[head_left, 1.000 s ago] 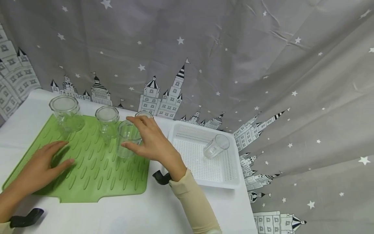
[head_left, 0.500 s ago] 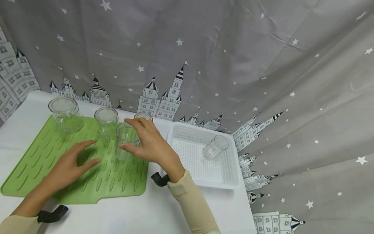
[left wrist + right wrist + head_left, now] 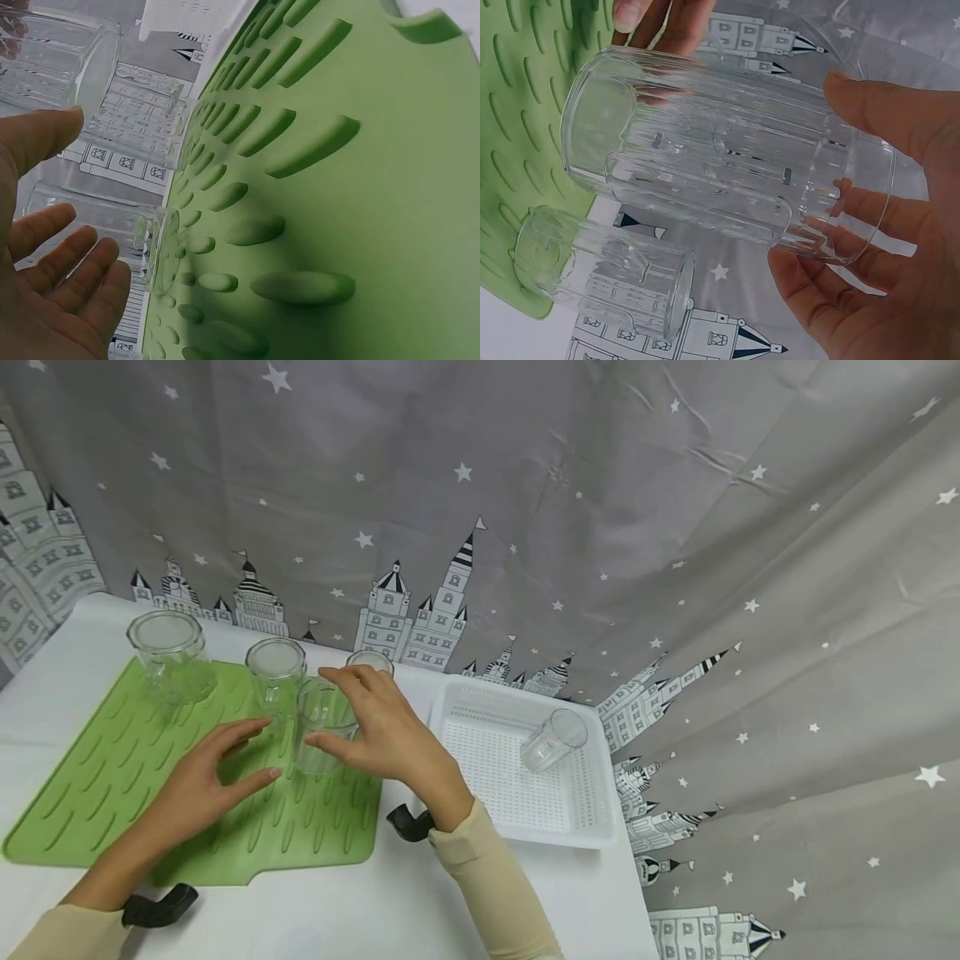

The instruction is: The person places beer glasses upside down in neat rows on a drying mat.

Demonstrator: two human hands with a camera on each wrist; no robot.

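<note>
My right hand [image 3: 393, 735] grips a clear ribbed glass [image 3: 321, 714] around its upper end, thumb on one side and fingers on the other. In the left wrist view, the lower end of that glass [image 3: 45, 64] hangs apart from the green mat [image 3: 97, 793]. My left hand [image 3: 197, 785] is over the mat just left of the glass, thumb and fingers spread, holding nothing. Behind the hands, a large glass [image 3: 171, 664] and a smaller glass with a handle [image 3: 274, 672] stand on the mat. Another glass [image 3: 372, 660] is partly hidden behind my right hand.
To the right of the mat sits a white perforated basket [image 3: 487, 777], with one clear glass [image 3: 551, 743] tilted inside it. White cloth [image 3: 337, 910] covers the table. A grey curtain [image 3: 562, 510] with stars and castles hangs behind.
My left hand has moved right across the mat, toward the glass held in my right hand. The right hand and its glass have barely moved.
</note>
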